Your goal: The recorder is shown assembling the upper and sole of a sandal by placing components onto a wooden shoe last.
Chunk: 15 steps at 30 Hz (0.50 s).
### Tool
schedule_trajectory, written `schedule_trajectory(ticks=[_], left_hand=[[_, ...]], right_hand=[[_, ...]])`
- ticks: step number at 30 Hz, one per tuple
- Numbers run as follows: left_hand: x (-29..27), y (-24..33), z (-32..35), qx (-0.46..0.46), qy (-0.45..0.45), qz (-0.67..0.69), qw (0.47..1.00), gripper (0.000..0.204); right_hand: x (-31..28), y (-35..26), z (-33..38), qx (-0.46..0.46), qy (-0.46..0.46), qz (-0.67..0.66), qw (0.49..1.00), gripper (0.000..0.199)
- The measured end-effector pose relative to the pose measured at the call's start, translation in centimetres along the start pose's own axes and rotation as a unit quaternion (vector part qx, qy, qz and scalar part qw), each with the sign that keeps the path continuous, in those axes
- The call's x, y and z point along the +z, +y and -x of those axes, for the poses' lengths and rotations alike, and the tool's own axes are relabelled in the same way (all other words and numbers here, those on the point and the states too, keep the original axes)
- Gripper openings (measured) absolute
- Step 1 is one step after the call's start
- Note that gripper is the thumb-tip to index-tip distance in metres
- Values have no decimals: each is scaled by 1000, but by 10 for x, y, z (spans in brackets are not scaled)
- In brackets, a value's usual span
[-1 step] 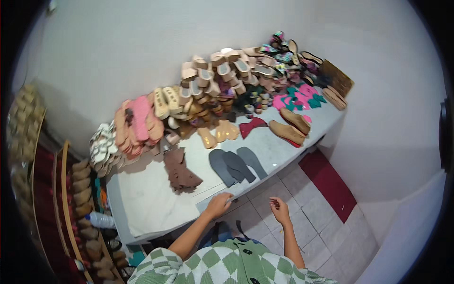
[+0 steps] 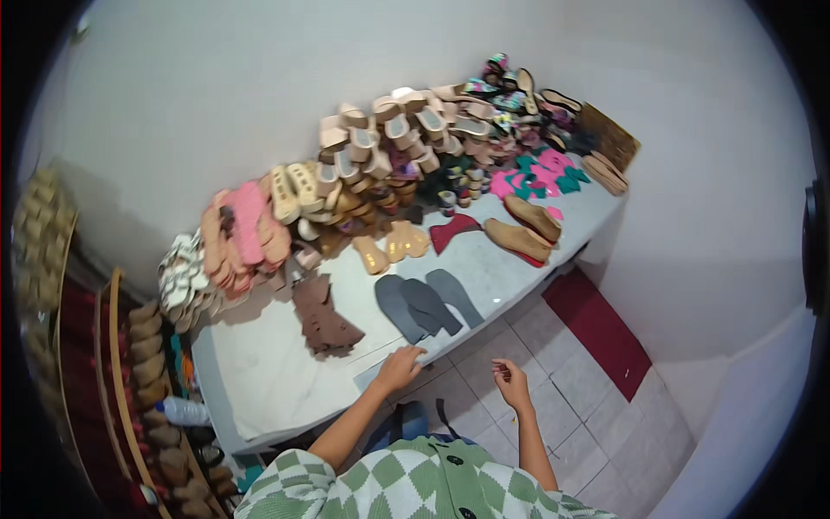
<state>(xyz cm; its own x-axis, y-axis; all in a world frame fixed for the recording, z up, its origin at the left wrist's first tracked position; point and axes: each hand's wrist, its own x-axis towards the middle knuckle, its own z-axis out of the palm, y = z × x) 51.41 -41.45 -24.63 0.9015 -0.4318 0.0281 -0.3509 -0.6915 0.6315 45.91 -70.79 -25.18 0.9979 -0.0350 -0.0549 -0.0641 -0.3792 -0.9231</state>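
At the table edge, both hands stay unmoved.

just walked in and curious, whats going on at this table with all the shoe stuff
A person in a green and white checked top stands at a white table. The left hand rests at the table's front edge, just below three grey insoles; the right hand hangs open over the tiled floor, holding nothing. Brown cut pieces lie beside the insoles, and piles of sandals line the wall.

Grey insoles and brown cut pieces lie on the white bench; pink sandals; a green-and-white checked shirt; a dark red mat.
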Motion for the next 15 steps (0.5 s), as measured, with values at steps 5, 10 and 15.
schedule_trajectory(ticks=[5,10,15], left_hand=[[30,3,-106,61,8,-31,998,37],[74,12,-174,1,-51,-58,997,47],[98,6,-231,-40,-104,-78,991,47]], right_hand=[[-34,-7,-31,8,98,18,995,32],[-74,-9,-86,-15,126,77,989,37],[-113,-2,-157,-14,112,103,988,37]])
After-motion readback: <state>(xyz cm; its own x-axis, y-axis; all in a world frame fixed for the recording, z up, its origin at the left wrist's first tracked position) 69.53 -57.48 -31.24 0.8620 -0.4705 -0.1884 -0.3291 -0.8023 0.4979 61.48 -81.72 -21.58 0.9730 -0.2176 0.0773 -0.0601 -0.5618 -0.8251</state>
